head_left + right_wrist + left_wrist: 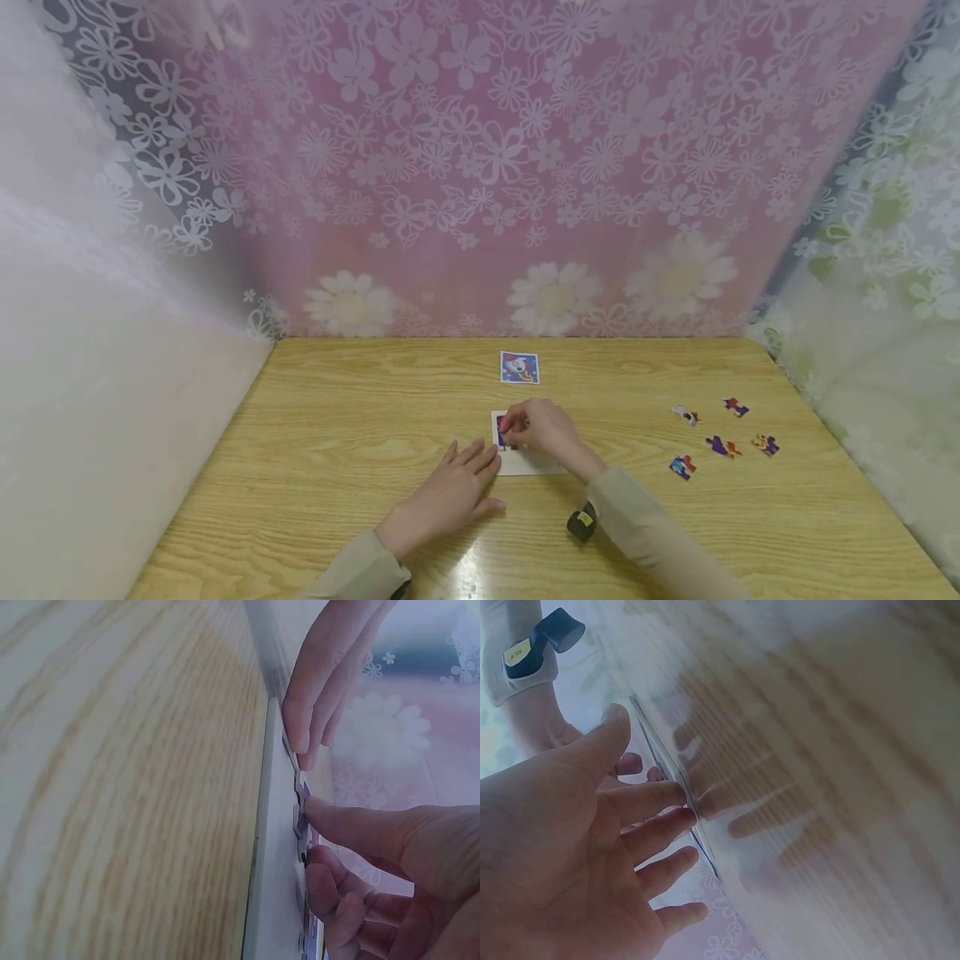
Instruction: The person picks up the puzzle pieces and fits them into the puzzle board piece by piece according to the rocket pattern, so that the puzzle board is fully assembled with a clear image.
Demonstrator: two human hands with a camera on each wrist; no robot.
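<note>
A small white puzzle board (525, 465) lies on the wooden table, with purple puzzle pieces in its upper part, largely hidden under my right hand (546, 428). That hand bends over the board, and its thumb and fingers pinch a puzzle piece (302, 823) close against the board's surface in the right wrist view. My left hand (454, 490) lies to the left with its fingers straight. Its fingertips (681, 817) touch the board's near left edge.
Several loose puzzle pieces (723, 447) are spread on the table (360, 417) to the right. Behind the board lies a square picture card (520, 367) with a cartoon figure. A dark wrist camera (582, 522) hangs below my right sleeve. Flowered curtains (480, 167) enclose the table.
</note>
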